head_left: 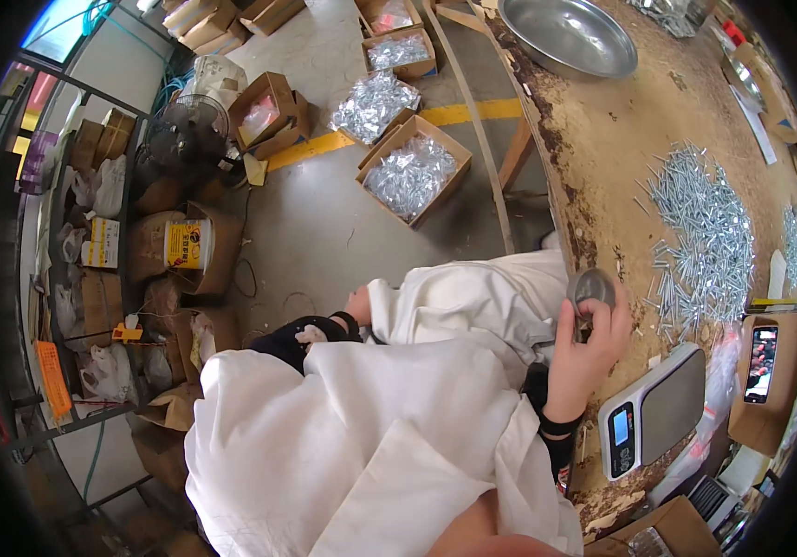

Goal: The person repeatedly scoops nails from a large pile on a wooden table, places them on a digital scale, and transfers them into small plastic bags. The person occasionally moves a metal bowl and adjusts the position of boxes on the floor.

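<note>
My right hand [591,348] is at the near edge of the worn wooden table [602,139], its fingers curled round the rim of a small round metal cup [589,284]. A large heap of silver screws or similar thin metal rods [706,241] lies on the table to the right of that hand. Nearer to me, a digital scale [654,410] with a lit display stands beside my right wrist. My left hand [358,304] rests by my lap; white cloth covers its fingers, so its grip is hidden.
A wide metal bowl [569,35] sits at the table's far end. Beyond the scale, a phone [760,364] leans in a cardboard box. Floor boxes hold bagged metal parts [414,176]. Shelving [92,251] and a black fan [185,135] stand at left.
</note>
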`<state>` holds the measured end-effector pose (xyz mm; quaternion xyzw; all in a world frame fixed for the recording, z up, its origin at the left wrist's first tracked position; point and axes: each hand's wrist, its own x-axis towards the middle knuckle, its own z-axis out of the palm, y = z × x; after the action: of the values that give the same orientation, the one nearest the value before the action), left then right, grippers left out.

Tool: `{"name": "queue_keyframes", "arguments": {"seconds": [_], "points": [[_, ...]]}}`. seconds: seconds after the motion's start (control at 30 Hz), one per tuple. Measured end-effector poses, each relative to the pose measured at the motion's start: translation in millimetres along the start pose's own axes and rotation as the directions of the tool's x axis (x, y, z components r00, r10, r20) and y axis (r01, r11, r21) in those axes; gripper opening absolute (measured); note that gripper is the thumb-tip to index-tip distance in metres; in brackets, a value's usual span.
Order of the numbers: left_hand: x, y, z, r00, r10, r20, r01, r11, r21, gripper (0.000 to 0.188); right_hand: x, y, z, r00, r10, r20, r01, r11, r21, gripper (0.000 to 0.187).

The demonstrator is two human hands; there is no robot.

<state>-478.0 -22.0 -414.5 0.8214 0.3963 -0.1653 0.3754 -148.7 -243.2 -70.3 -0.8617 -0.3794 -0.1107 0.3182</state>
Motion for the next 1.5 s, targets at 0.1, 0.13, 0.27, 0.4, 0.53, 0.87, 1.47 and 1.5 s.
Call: {"name": "queue_keyframes", "arguments": {"seconds": [0.1,0.13,0.27,0.4,0.53,0.87,1.47,1.5], "points": [[-6.0,2.1,33.9,0.926,-0.041,-0.375,0.03,0.999,-0.033,0.049,-1.4,3.4,-0.5,0.999,0.002,0.034,0.001,0.998,-0.063,0.025],[-8.5,7.3,30.2,0.94,-0.05,-0.338,0.037,0.998,-0.043,0.049,-2.8,4.2,-0.2,1.0,-0.016,0.027,0.018,0.995,-0.101,0.031],[0.0,6.6,22.5,0.967,-0.02,-0.253,0.002,0.997,-0.074,0.049,-1.6,0.2,2.0,0.997,-0.028,0.068,0.043,0.973,-0.227,0.064],[-4.4,6.4,22.6,0.971,-0.015,-0.24,-0.004,0.997,-0.078,0.05,0.8,5.1,5.8,0.998,-0.015,0.054,0.028,0.969,-0.244,0.075],[-2.0,6.3,4.4,0.97,-0.076,-0.229,0.058,0.995,-0.081,0.044,2.1,5.3,6.9,0.999,0.026,0.019,-0.022,0.983,-0.181,0.079],[42.5,-72.0,-150.2,0.821,-0.347,-0.453,-0.037,0.76,-0.648,0.035,0.1,-7.7,2.2,0.996,0.078,0.046,-0.07,0.984,-0.161,0.085],[5.7,19.9,-356.8,0.77,0.08,-0.633,-0.528,0.637,-0.562,0.018,79.2,-142.6,198.6,0.737,-0.602,0.307,0.399,0.755,0.52,0.015],[24.9,44.3,-352.2,0.838,0.151,-0.524,-0.5,0.597,-0.627,0.019,101.4,-143.1,228.3,0.74,-0.579,0.343,0.344,0.763,0.547,0.014]]}}
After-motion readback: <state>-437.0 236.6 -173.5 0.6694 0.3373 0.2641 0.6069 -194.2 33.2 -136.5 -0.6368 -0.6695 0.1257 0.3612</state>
